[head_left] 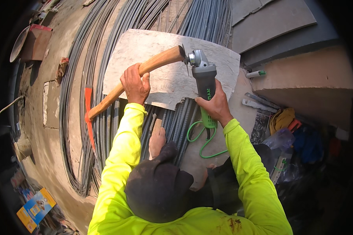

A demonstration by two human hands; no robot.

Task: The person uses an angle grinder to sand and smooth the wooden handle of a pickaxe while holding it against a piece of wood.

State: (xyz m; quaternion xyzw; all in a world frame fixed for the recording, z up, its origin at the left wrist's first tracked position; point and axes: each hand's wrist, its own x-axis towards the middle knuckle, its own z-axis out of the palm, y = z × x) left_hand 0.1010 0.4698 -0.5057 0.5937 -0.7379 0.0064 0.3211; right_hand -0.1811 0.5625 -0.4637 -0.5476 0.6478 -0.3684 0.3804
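My left hand point(135, 85) is closed around the wooden handle of a pickaxe point(163, 58). Its orange head point(89, 113) hangs at the left, over bundles of steel rebar. The handle slants up to the right, its dark end beside the thin disc point(186, 60) of an angle grinder point(205, 81). Whether disc and wood touch, I cannot tell. My right hand point(215, 103) grips the grinder's grey and green body from the right side, thumb across it. A green cord point(202, 150) loops from the grinder's lower end. Beneath the handle and grinder lies a pale board point(161, 43).
Long bundles of rebar point(76, 58) run under the board. A bare foot point(157, 141) rests close below it. Grey sheets point(274, 23) lie at the upper right, near a concrete step point(302, 72). Bags and cloths point(282, 121) are heaped at right, with a white power strip point(278, 170).
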